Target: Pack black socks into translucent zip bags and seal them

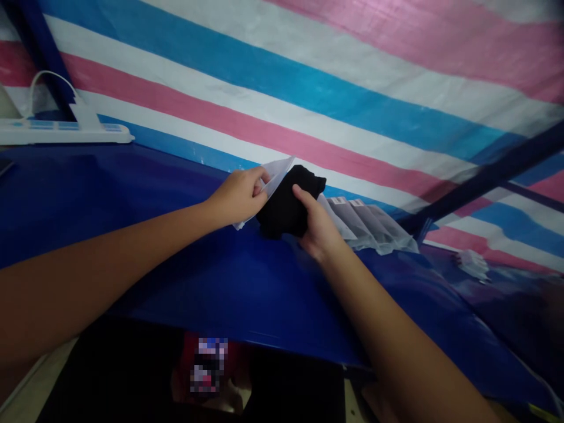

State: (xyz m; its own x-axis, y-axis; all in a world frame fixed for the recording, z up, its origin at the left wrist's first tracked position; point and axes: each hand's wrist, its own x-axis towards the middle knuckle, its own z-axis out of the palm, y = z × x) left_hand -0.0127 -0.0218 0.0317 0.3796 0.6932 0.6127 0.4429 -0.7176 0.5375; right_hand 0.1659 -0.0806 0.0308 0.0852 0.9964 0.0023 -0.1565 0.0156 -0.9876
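My left hand [241,197] is closed on the edge of a whitish translucent plastic bag [278,171]. In my right hand [321,226] is a folded black cloth item [284,205], thumb on top; its exact kind does not show. The black item lies against the mouth side of the bag, and I cannot tell whether part of it is inside. Both hands are above the blue table [211,282]. Just beyond my right hand, several filled translucent bags [374,226] with white labels lean in an overlapping row.
A white power strip [66,134] with a plugged-in cable lies at the table's far left. Striped plastic sheeting [264,76] hangs behind the table, with a dark slanting pole [493,173] at right. Some small whitish items [472,264] lie at the far right.
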